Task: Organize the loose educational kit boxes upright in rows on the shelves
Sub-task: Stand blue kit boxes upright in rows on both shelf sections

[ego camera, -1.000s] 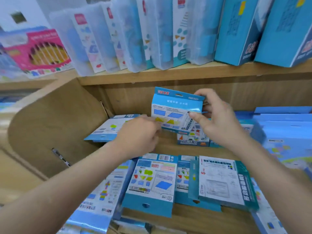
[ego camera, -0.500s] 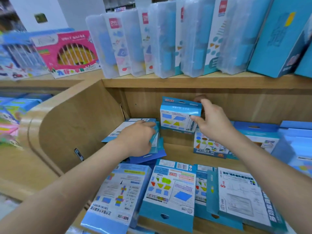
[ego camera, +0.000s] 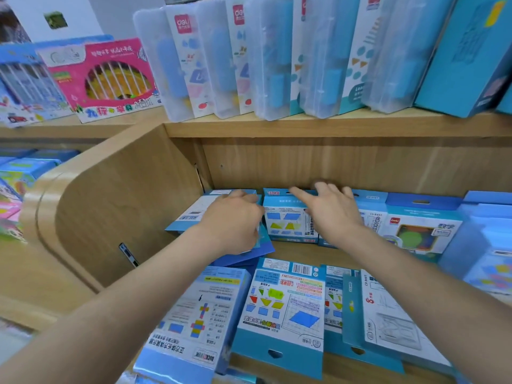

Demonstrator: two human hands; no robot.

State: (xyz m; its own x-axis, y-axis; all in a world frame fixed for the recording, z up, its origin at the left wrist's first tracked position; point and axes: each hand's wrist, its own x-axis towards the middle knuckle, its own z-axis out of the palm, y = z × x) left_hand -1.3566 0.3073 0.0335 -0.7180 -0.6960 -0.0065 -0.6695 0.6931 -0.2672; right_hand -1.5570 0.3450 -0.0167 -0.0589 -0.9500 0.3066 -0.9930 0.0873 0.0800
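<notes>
shapes box (ego camera: 285, 223) now set upright against back panel (ego camera: 304, 162) | right hand (ego camera: 332, 214) spread, fingers straight on its top | left hand (ego camera: 232, 223) grips leaning box (ego camera: 194, 214) just left, its long axis tilted off the panel

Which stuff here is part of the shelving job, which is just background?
Job: left hand, leaning box it grips; right hand, upright shapes box; flat boxes in front.
Background: clear cases on top shelf; pink box.

The upright kit box (ego camera: 286, 217) is blue and white with blue, yellow and green shapes (red print on top); the leaning box (ego camera: 199, 209) is white, edged blue.
</notes>
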